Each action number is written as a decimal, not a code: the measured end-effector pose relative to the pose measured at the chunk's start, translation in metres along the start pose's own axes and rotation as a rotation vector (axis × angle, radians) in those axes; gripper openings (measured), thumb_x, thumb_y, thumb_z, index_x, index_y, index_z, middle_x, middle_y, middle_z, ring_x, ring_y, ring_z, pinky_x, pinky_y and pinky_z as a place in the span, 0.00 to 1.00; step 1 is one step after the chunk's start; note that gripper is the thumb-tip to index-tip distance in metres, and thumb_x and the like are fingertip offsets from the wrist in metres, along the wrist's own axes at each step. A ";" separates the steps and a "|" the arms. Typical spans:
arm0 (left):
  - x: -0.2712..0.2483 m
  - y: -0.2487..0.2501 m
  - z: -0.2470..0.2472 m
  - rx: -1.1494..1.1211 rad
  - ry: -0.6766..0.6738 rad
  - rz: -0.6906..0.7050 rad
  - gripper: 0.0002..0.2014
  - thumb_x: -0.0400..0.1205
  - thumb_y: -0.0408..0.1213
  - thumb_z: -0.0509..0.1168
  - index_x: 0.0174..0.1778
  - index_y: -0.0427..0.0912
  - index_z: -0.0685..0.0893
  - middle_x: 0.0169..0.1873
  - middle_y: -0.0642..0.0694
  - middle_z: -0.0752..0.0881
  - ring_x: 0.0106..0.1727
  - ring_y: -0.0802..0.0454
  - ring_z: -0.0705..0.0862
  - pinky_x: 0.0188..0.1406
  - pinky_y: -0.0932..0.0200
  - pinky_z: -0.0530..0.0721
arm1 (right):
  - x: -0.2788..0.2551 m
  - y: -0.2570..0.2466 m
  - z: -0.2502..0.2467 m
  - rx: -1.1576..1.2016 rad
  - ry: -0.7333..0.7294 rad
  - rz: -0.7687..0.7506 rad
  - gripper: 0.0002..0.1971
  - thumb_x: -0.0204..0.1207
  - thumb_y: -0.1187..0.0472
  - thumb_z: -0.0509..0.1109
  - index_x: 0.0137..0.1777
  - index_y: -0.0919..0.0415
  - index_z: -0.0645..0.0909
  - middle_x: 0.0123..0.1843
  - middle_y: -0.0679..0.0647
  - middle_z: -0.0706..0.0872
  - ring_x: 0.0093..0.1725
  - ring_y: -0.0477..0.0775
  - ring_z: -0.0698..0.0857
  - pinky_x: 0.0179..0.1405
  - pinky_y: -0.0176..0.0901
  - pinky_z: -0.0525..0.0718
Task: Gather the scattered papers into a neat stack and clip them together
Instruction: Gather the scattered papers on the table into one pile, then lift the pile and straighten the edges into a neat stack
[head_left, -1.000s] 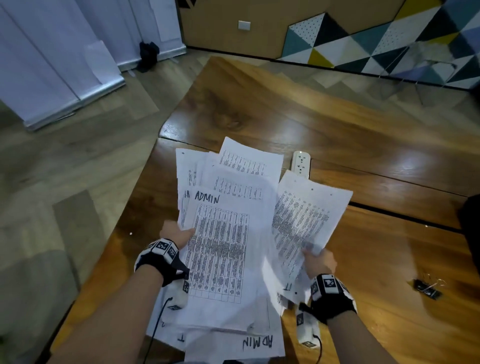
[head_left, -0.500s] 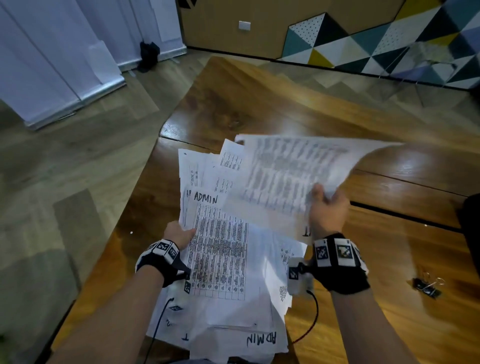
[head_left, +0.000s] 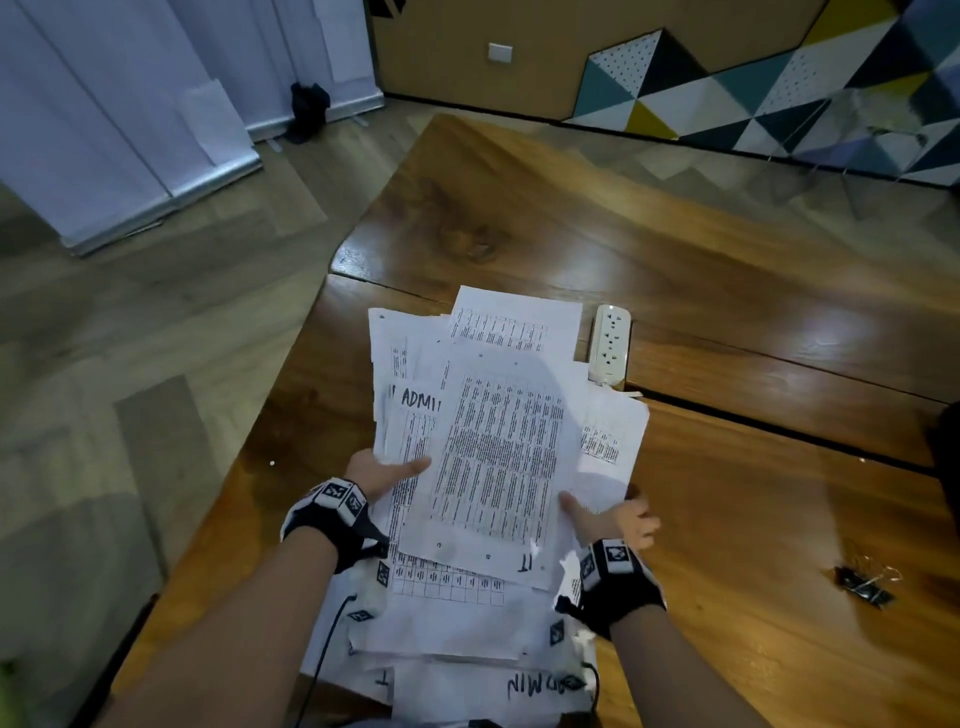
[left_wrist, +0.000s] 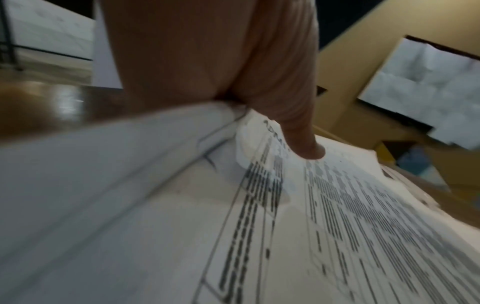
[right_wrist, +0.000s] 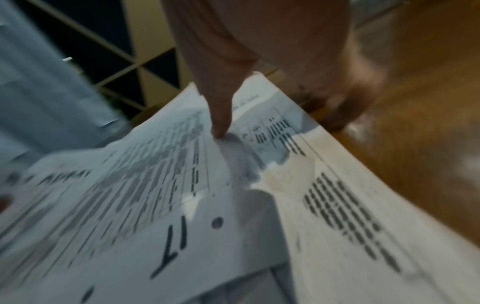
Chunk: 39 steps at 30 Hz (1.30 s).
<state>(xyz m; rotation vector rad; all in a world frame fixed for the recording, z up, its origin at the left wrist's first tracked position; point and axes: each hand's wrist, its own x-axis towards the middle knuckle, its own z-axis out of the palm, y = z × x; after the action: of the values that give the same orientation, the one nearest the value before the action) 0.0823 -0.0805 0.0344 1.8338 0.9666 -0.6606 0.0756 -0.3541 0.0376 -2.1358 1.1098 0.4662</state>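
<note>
A loose pile of printed papers (head_left: 498, 441) is fanned out over the near part of the wooden table (head_left: 727, 270). Some sheets are marked ADMIN, and the top one is marked IT. My left hand (head_left: 387, 470) grips the pile's left edge, its thumb (left_wrist: 309, 148) pressed on the top sheets (left_wrist: 337, 226). My right hand (head_left: 610, 519) holds the right edge with its thumb (right_wrist: 221, 123) on the papers (right_wrist: 337, 205). Its other fingers are blurred beside and below that edge. A black binder clip (head_left: 863, 587) lies on the table to the right, apart from both hands.
A white power strip (head_left: 610, 343) lies just beyond the pile, partly under its far right corner. The table's left edge (head_left: 291, 395) runs close to my left hand, with floor beyond. A seam (head_left: 779, 415) crosses the tabletop.
My right hand lifted a sheet from the right side, swung it up and over, and laid it on top of the pile. It now holds the right edge. My left hand stayed put.
</note>
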 end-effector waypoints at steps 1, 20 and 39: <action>-0.001 0.003 0.004 0.018 -0.018 0.027 0.31 0.63 0.54 0.79 0.52 0.35 0.81 0.58 0.38 0.83 0.59 0.41 0.82 0.59 0.51 0.80 | 0.002 0.000 0.000 0.032 -0.084 -0.049 0.55 0.61 0.50 0.83 0.80 0.69 0.52 0.78 0.71 0.59 0.76 0.72 0.65 0.71 0.63 0.71; 0.041 0.007 -0.005 -0.161 -0.233 0.232 0.53 0.47 0.53 0.86 0.70 0.40 0.76 0.65 0.42 0.84 0.64 0.42 0.83 0.66 0.38 0.81 | -0.005 -0.013 -0.063 0.426 -0.715 -0.292 0.51 0.39 0.54 0.90 0.67 0.68 0.77 0.54 0.65 0.90 0.54 0.65 0.89 0.54 0.59 0.86; -0.114 0.126 -0.032 -0.067 -0.328 0.695 0.13 0.73 0.35 0.74 0.49 0.53 0.85 0.49 0.56 0.88 0.52 0.59 0.86 0.65 0.52 0.81 | -0.043 -0.086 -0.126 0.538 -0.331 -0.592 0.34 0.65 0.62 0.80 0.70 0.69 0.73 0.67 0.57 0.81 0.68 0.54 0.78 0.62 0.43 0.72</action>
<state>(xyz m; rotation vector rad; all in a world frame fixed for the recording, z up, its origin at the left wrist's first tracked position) 0.1272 -0.1228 0.1959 1.7717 0.1065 -0.4582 0.1217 -0.3831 0.1861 -1.7094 0.3281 0.1952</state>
